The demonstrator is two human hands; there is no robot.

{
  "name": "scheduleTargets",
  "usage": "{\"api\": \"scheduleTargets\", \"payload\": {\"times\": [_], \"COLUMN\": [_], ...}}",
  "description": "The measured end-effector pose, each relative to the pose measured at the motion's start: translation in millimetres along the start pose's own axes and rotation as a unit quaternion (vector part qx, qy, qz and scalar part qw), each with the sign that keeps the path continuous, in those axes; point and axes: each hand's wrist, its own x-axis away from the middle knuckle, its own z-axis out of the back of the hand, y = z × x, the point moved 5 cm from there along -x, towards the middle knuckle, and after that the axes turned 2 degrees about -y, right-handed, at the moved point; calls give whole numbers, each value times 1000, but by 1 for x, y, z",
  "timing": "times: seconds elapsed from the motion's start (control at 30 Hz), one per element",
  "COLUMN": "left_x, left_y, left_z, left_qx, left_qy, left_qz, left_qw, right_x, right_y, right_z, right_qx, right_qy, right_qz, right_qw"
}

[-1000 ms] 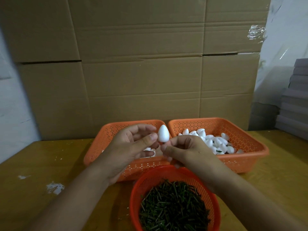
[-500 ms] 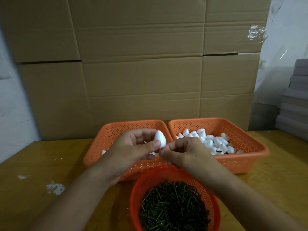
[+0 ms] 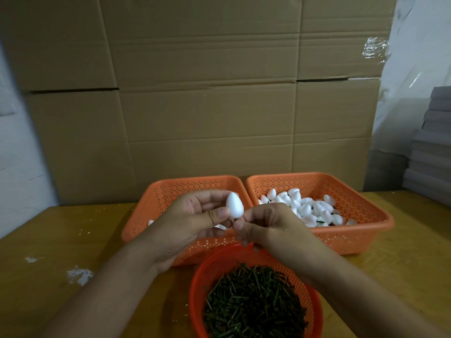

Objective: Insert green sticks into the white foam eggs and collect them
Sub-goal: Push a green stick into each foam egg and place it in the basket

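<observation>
Head view. Left hand (image 3: 188, 220): fingers curled, thumb and fingertips holding one white foam egg (image 3: 234, 205), smooth, matte, teardrop-shaped, pointed end up, raised above the gap between the two rectangular baskets. Right hand (image 3: 264, 224): fingers curled tight, thumb and forefinger pinched together just under the egg's blunt end, where a short bit of green stick (image 3: 234, 219) shows; how far it sits in the foam cannot be told. Left rectangular basket (image 3: 170, 193): orange plastic, perforated walls, rounded corners, directly behind the left hand; a few white foam pieces show at its floor beside and under the hand. Right rectangular basket (image 3: 341, 189): same orange perforated plastic, touching the left one side by side, holding a heap of loose foam eggs (image 3: 307, 208), a few thin green sticks among them. Round basket (image 3: 214, 267): red-orange plastic mesh, nearest the person, below both wrists, filled with a tangled pile of short dark green sticks (image 3: 253, 303). Table (image 3: 73, 240): yellowish wood, flat, with white flecks and a white smear (image 3: 79, 275) at the left. Cardboard boxes (image 3: 207, 93): brown corrugated, creased, stacked as a wall behind the baskets; clear tape (image 3: 374, 48) at the upper right. Grey flat boards (image 3: 432, 142): stacked at the far right.
</observation>
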Motion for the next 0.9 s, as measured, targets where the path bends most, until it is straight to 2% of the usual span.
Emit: {"api": "scheduleTargets", "payload": {"times": [0.27, 0.7, 0.9], "left_x": [2, 2, 0], "left_y": [8, 8, 4], "left_z": [-2, -1, 1], "left_qx": [34, -26, -21], "left_qy": [25, 73, 57], "left_qz": [-29, -51, -42], "left_qw": [999, 996, 997], "right_x": [0, 1, 1], "right_y": [-3, -2, -4], "right_z": [5, 3, 4], "right_qx": [-38, -23, -15], "right_qy": [74, 79, 66], "right_qz": [25, 14, 27], "right_qw": [996, 997, 997]}}
